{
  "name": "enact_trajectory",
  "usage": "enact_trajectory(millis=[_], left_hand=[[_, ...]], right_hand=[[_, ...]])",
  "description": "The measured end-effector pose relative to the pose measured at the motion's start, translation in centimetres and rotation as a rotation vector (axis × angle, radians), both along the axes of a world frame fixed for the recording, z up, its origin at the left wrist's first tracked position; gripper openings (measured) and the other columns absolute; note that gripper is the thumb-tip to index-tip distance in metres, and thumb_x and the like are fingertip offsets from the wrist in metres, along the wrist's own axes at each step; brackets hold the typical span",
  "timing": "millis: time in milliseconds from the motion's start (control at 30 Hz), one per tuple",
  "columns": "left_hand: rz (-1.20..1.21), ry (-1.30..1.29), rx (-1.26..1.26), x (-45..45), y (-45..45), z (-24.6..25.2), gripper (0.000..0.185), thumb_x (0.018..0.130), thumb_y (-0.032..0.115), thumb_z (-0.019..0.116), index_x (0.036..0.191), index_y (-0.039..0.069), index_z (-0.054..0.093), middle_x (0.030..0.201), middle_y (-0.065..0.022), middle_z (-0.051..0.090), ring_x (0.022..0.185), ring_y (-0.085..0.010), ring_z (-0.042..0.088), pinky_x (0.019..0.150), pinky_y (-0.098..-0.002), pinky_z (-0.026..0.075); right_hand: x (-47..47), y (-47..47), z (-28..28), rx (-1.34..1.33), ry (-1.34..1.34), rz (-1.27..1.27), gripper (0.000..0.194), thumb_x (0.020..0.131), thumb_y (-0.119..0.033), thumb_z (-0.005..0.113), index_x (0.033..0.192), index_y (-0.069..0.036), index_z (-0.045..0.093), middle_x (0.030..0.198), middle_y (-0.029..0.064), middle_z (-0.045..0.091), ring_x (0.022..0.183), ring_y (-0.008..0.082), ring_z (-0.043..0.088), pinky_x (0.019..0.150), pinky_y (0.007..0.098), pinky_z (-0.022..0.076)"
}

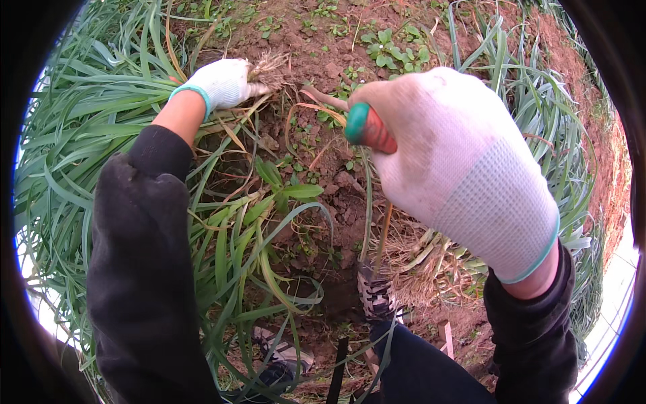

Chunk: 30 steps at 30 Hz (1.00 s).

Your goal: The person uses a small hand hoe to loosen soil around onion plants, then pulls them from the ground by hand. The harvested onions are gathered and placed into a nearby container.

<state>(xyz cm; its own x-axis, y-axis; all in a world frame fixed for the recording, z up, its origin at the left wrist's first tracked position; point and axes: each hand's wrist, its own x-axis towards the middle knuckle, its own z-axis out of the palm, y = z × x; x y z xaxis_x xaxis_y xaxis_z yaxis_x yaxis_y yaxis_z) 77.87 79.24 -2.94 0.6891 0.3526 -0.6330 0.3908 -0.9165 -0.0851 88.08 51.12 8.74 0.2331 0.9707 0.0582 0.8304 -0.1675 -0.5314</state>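
Observation:
My left hand [219,83], in a white knit glove with a teal cuff, is closed around the base of a leafy green plant at the upper left. The plant's pale, fibrous roots [269,70] stick out past the fingers. Closer to the camera, my right hand [434,131], in a soiled white glove, grips a tool by its red and green handle [364,123]. The tool's working end is hidden or cannot be made out. Reddish-brown soil [323,65] lies between the hands.
Long green leaves [75,131] fill the left side, with another row [545,116] at the right. Pulled plants with dry roots [419,257] lie beside my shoe [373,293]. Small weeds [388,50] grow in the soil. A broad-leaved weed [282,187] stands in the middle.

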Motion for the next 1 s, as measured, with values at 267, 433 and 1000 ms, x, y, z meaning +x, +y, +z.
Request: enact_trajectory(millis=[267, 433, 1000], left_hand=[[0.11, -0.013, 0.209, -1.1, -1.0, -2.9, 0.03, 0.081, 0.02, 0.063, 0.104, 0.003, 0.071, 0.108, -0.0214, 0.07, 0.099, -0.0338, 0.069, 0.084, -0.0429, 0.055], [0.043, -0.006, 0.232, -1.2, -0.7, -4.3, 0.026, 0.083, 0.016, 0.057, 0.101, 0.003, 0.071, 0.105, -0.0209, 0.07, 0.098, -0.0346, 0.069, 0.086, -0.0427, 0.054], [0.05, -0.039, 0.205, -3.6, -2.5, -5.0, 0.027, 0.083, 0.018, 0.058, 0.104, 0.006, 0.072, 0.107, -0.0196, 0.07, 0.1, -0.0335, 0.069, 0.085, -0.0439, 0.055]], right_hand=[[-1.2, 5.7, -2.8, 0.167, -0.214, 0.057, 0.009, 0.078, -0.015, 0.068, 0.077, -0.007, 0.071, 0.07, 0.0152, 0.066, 0.071, 0.0324, 0.068, 0.065, 0.0417, 0.0536], [-2.2, 3.0, -7.6, 0.144, -0.191, 0.029, 0.013, 0.08, -0.016, 0.063, 0.089, -0.013, 0.07, 0.069, 0.0101, 0.067, 0.065, 0.0288, 0.067, 0.06, 0.0406, 0.0522], [-1.4, 1.2, 1.5, -0.112, 0.054, -0.017, 0.009, 0.082, -0.011, 0.063, 0.081, -0.004, 0.068, 0.065, 0.0153, 0.064, 0.062, 0.0302, 0.067, 0.061, 0.0393, 0.0535]])
